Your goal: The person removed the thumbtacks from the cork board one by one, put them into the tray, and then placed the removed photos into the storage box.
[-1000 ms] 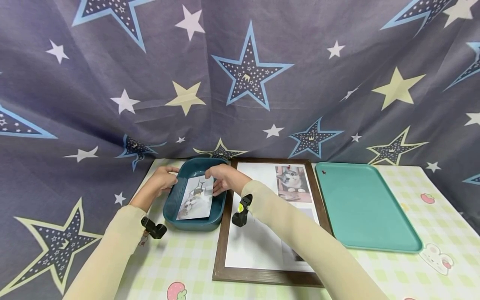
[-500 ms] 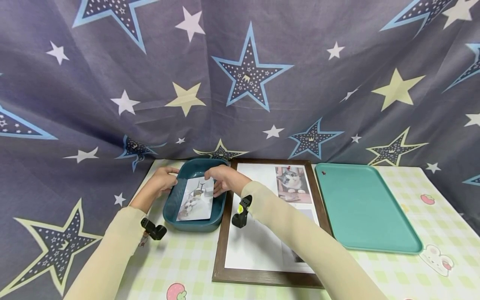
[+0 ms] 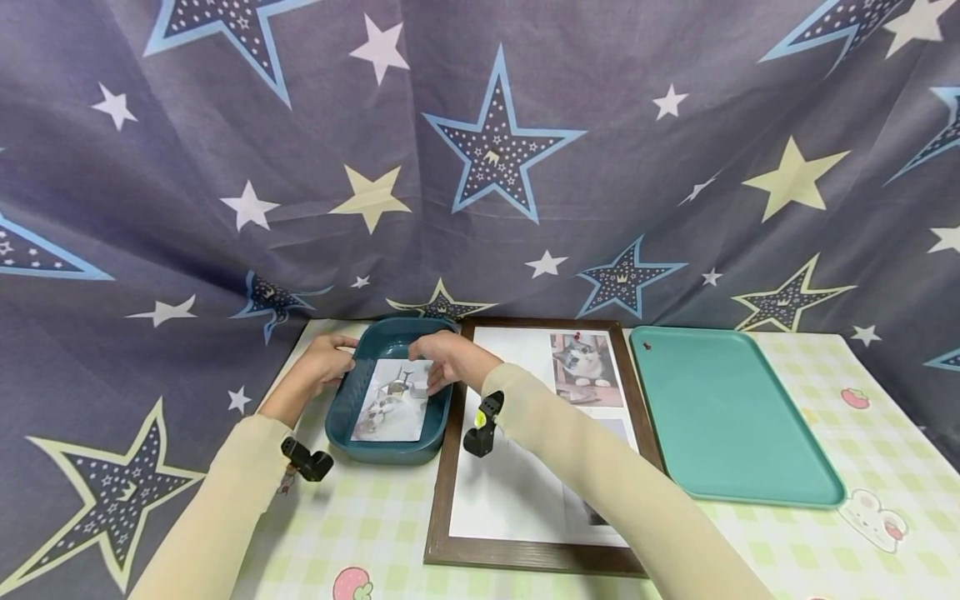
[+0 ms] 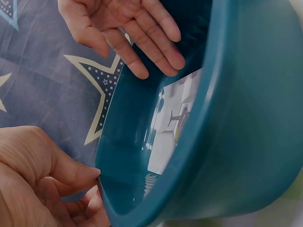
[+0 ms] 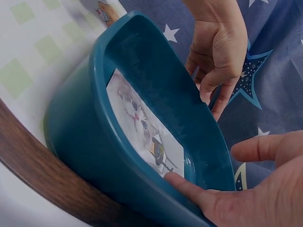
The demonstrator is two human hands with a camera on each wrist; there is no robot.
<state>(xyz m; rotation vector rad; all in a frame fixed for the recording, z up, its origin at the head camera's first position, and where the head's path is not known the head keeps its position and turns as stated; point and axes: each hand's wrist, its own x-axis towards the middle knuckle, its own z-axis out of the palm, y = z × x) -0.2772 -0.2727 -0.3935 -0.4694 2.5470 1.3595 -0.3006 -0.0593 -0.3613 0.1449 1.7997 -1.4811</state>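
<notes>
A deep teal plastic basin (image 3: pixel 384 452) stands at the left of the table. Inside it lies a photo print of a cat (image 3: pixel 390 412), face up; the right wrist view shows the cat's face beside a dark goblet-like shape. My left hand (image 3: pixel 322 362) holds the basin's left rim, thumb and fingers pinching the edge in the left wrist view. Over the basin's right side is my right hand (image 3: pixel 448 357). Its fingers (image 4: pixel 156 42) are stretched out and the thumb stands apart, with nothing pinched between them; one fingertip overlaps the photo's corner in the right wrist view.
Right of the basin lies a brown-framed white board (image 3: pixel 502 500). A cat photo (image 3: pixel 587 367) with a red pushpin (image 3: pixel 577 335) is on it; my right sleeve partly covers other pictures. A green tray (image 3: pixel 742 417) at the right bears a red pushpin (image 3: pixel 648 346). A starry curtain (image 3: pixel 495 208) hangs behind.
My right hand has let go of the photo, which has dropped flat into the basin, its top edge moving away from the fingertips. The left hand stays at the rim.
</notes>
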